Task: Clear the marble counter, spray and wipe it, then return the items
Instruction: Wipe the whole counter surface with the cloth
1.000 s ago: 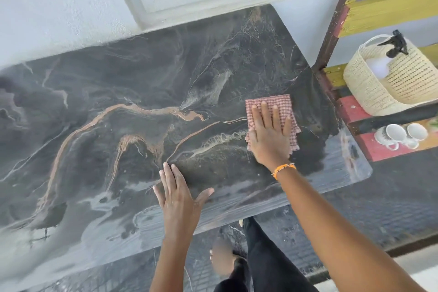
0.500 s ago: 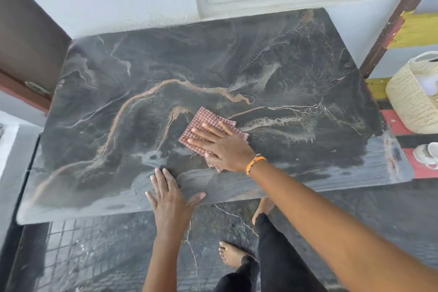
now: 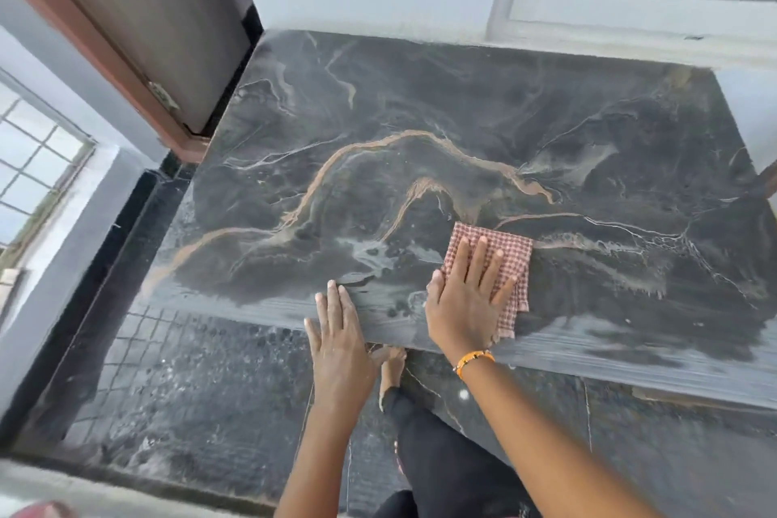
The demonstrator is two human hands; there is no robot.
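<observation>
The dark marble counter (image 3: 462, 118) with orange and white veins fills the middle of the view; nothing stands on it. My right hand (image 3: 466, 294) lies flat, fingers spread, pressing a red-and-white checked cloth (image 3: 511, 257) onto the counter near its front edge. My left hand (image 3: 336, 332) rests flat on the front edge just left of it, holding nothing. Wet streaks show on the marble around the cloth.
A brown door (image 3: 138, 21) stands open at the counter's left end. A white window frame (image 3: 630, 13) sits on the wall behind the counter. Dark tiled floor (image 3: 189, 391) and my bare foot (image 3: 391, 370) lie below the front edge.
My right hand has slid the cloth along the counter, from its right side toward the middle near the front edge. The view has swung left; the basket and cups at the right are out of sight.
</observation>
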